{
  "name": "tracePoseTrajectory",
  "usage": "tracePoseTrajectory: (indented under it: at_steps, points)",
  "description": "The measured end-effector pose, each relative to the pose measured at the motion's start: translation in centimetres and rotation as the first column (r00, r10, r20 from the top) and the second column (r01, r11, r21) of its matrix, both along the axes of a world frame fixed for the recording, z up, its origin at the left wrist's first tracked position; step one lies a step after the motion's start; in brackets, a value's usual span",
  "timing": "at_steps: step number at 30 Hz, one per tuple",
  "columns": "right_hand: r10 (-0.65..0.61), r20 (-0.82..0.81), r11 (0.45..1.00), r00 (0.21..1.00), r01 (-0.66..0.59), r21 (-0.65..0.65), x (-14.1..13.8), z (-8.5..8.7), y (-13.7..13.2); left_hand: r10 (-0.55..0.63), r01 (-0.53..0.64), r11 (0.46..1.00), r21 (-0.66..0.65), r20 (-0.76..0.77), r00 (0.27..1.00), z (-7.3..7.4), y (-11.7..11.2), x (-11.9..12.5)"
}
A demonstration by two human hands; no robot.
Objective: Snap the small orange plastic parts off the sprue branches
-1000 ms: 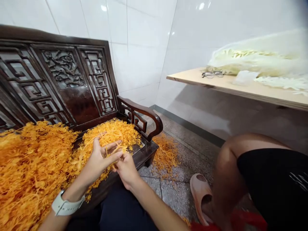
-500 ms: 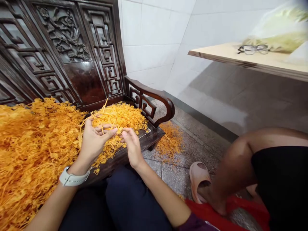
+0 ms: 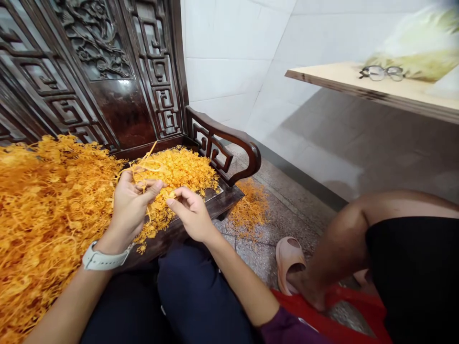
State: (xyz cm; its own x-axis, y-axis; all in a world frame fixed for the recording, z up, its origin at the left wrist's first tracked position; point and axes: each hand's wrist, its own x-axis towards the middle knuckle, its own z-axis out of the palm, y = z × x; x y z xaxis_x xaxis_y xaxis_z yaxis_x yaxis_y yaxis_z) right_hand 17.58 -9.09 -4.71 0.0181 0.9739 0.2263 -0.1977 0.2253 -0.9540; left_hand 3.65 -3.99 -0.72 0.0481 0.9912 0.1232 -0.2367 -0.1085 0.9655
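the left hand [image 3: 129, 204] is closed on some thin orange strands [image 3: 139, 167], which stick up above its fingers. the right hand [image 3: 191, 214] is just beside it, and its thumb and fingertips pinch a small orange piece [image 3: 171, 195]. both hands are in front of the smaller orange pile [image 3: 191, 169], which lies on the dark bench [image 3: 125, 114] near the armrest [image 3: 255, 155]. the larger orange pile [image 3: 46, 215] is at the left. more orange bits [image 3: 251, 203] lie on the floor [image 3: 258, 255], beside the bench.
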Motion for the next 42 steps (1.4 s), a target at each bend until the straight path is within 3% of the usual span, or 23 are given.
tracePoseTrajectory:
  at_steps: [3,7,10,13,15,17,20,22,24,26,29,33,38,42]
  points:
    - [-0.017,0.092,0.993,0.996,0.006,0.115,-0.1,0.2,-0.9,0.099,-0.1,0.993,0.055,0.035,0.995,-0.2,0.8,-0.2]
    - [0.055,0.321,0.914,0.946,-0.177,0.365,-0.4,1.3,-3.7,0.34,-0.334,0.941,-0.064,0.164,0.926,-0.6,2.8,-1.4]
    - [0.067,0.341,0.924,0.938,-0.187,0.334,-0.5,1.8,-4.4,0.306,-0.271,0.946,-0.18,0.206,0.93,-1.0,3.6,-2.5]
    - [-0.021,0.206,0.976,0.978,-0.025,0.216,0.0,1.4,-1.5,0.299,-0.247,0.944,-0.221,0.244,0.922,-1.1,3.5,-3.0]
    - [-0.152,0.154,0.975,0.976,0.123,0.185,0.9,1.0,2.2,0.31,-0.256,0.941,-0.22,0.266,0.913,-0.7,3.3,-2.9]
    - [-0.282,0.222,0.95,0.934,0.24,0.199,2.0,0.8,6.1,0.314,-0.26,0.942,-0.214,0.279,0.908,-0.2,3.0,-2.7]
    - [-0.298,0.487,0.935,0.821,0.15,0.32,3.2,0.9,9.8,0.294,-0.24,0.95,-0.199,0.316,0.902,0.4,2.5,-2.4]
    - [-0.294,0.513,0.926,0.806,0.107,0.362,3.2,1.0,9.9,0.272,-0.218,0.958,-0.187,0.342,0.9,0.6,2.2,-2.2]
    - [-0.235,0.441,0.937,0.866,0.081,0.34,2.5,1.1,8.5,0.247,-0.198,0.965,-0.169,0.35,0.904,0.6,1.9,-2.0]
    - [-0.095,0.361,0.957,0.928,-0.015,0.291,1.2,1.0,6.5,0.224,-0.179,0.972,-0.155,0.35,0.91,0.5,1.7,-1.7]
    - [0.104,0.278,0.961,0.955,-0.168,0.22,-0.8,0.5,4.1,0.211,-0.171,0.974,-0.146,0.33,0.92,0.4,1.4,-1.4]
    - [0.136,0.173,0.974,0.976,-0.164,0.156,-2.4,-0.5,3.2,0.207,-0.176,0.975,-0.135,0.27,0.94,0.6,1.2,-1.5]
    - [0.322,-0.019,0.943,0.947,-0.319,0.1,-2.2,-1.7,2.8,0.14,-0.078,0.978,-0.193,0.332,0.933,0.6,1.1,-2.1]
    - [0.32,-0.091,0.945,0.943,-0.311,0.107,-2.7,-2.8,1.9,0.15,-0.091,0.978,-0.186,0.331,0.932,0.2,0.8,-1.6]
